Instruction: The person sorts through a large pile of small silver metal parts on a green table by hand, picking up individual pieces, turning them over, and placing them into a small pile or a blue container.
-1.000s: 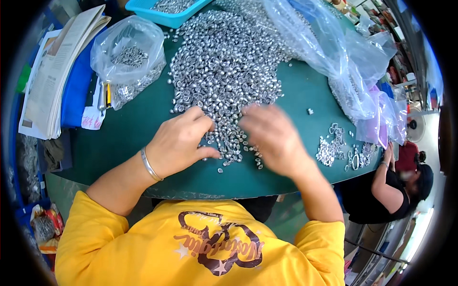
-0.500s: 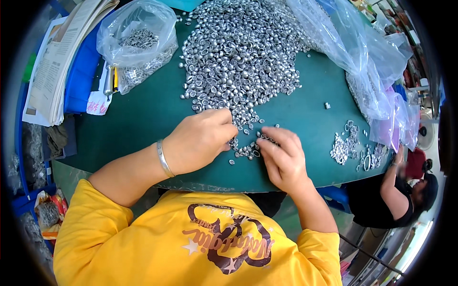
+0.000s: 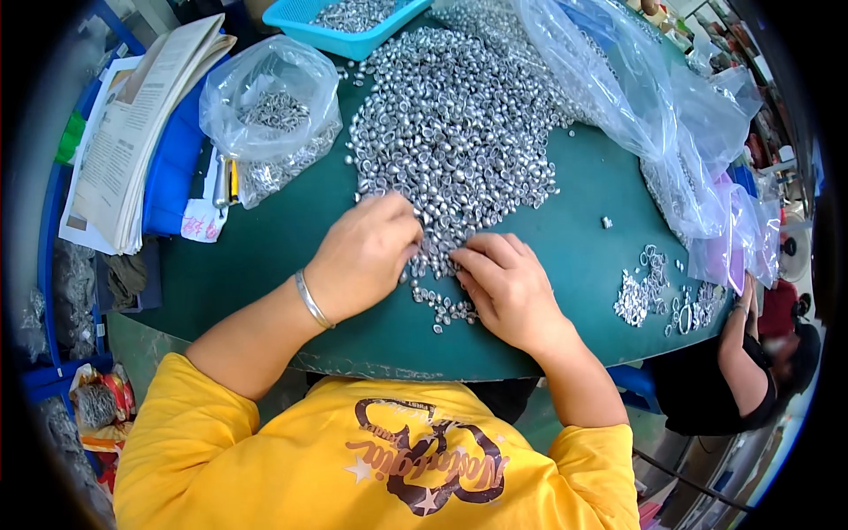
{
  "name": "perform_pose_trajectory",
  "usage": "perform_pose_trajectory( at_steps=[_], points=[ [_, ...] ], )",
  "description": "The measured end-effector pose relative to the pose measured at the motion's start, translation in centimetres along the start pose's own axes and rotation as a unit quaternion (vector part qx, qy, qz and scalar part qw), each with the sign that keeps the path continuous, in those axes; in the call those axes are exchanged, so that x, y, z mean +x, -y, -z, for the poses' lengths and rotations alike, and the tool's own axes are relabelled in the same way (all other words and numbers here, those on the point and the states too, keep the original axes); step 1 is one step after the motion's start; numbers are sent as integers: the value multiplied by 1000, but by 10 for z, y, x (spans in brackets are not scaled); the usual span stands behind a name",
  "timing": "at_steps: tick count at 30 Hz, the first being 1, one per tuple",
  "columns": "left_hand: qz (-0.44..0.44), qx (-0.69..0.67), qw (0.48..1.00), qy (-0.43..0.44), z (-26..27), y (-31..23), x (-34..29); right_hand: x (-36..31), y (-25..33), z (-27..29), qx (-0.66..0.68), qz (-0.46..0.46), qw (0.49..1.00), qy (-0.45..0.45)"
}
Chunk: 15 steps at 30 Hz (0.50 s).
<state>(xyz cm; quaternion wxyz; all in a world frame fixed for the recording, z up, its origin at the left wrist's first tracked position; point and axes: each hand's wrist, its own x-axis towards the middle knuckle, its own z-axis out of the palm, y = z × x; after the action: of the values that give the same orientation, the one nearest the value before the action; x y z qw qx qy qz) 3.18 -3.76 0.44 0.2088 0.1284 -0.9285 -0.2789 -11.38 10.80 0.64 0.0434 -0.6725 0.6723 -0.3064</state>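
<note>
A heap of small, hollow, cup-like silver metal pieces (image 3: 459,124) spreads over the green tabletop (image 3: 274,252). At its near tip, my left hand (image 3: 364,254) is closed, thumb and fingers pinched together at the edge of the heap; whatever they hold is hidden. A bracelet circles that wrist. My right hand (image 3: 511,287) rests across from it, palm down, fingers bent and thumb a little apart, fingertips touching pieces at the heap's edge. Between and just below the hands lies a small loose group of the same pieces (image 3: 442,309).
A plastic bag of metal parts (image 3: 274,115), a blue bin (image 3: 172,177) with papers (image 3: 132,132), and a light-blue basket (image 3: 358,44) stand left and behind. To the right lie a large clear bag (image 3: 658,132) and metal rings (image 3: 649,291). A person (image 3: 733,371) sits far right.
My right hand has moved left to the heap's tip, nearer my left hand. The view has shifted, bringing more of the light-blue basket into sight.
</note>
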Motion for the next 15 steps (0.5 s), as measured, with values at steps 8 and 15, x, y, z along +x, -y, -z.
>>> perform_pose_trajectory(
  at_steps=[8,15],
  points=[
    [30,-40,998,-32,0,1,4,31,-11,-8,-20,22,998,-52],
    [8,-12,1000,-11,-9,2,2,32,-16,-20,-27,3,997,-67]
  ],
)
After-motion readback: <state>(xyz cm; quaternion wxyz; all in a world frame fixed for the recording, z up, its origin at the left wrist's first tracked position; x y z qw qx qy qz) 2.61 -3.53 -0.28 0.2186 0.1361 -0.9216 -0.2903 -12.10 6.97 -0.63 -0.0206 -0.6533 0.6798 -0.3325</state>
